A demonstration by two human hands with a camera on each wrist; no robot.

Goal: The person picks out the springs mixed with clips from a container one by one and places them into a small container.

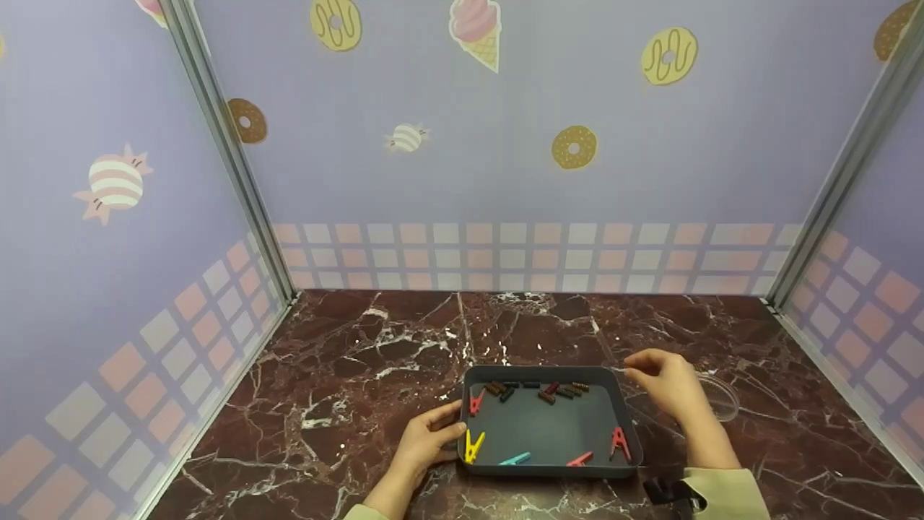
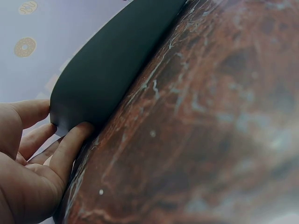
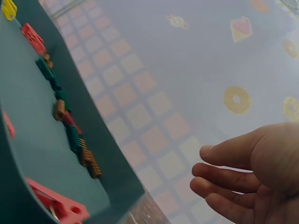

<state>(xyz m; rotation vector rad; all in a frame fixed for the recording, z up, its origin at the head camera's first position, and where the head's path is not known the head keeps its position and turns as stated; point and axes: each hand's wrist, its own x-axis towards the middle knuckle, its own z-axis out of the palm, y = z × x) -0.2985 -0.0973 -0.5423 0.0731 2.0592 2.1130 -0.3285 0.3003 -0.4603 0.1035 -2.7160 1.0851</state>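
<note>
A dark grey rectangular tray [image 1: 548, 471] lies on the marble-patterned table. My left hand [image 1: 429, 437] is at its left side, thumb at the rim. In the left wrist view, fingers [image 2: 77, 140] touch the outer wall low down. My right hand [image 1: 668, 383] hovers beside the far right corner, fingers loosely bent with nothing visible between them. Along the tray's far wall lie several small ridged cylinders [image 1: 546, 397], brown, dark green and red. Spring clips sit round the other edges: yellow [image 1: 472, 448], blue [image 1: 515, 458], and red clips [image 1: 619, 444] at both sides and the front.
A clear round dish or lid [image 1: 725, 404] lies on the table [image 1: 346, 404] behind my right wrist. Patterned purple walls [image 1: 534, 180] with metal corner posts [image 1: 238, 159] close in the back and both sides.
</note>
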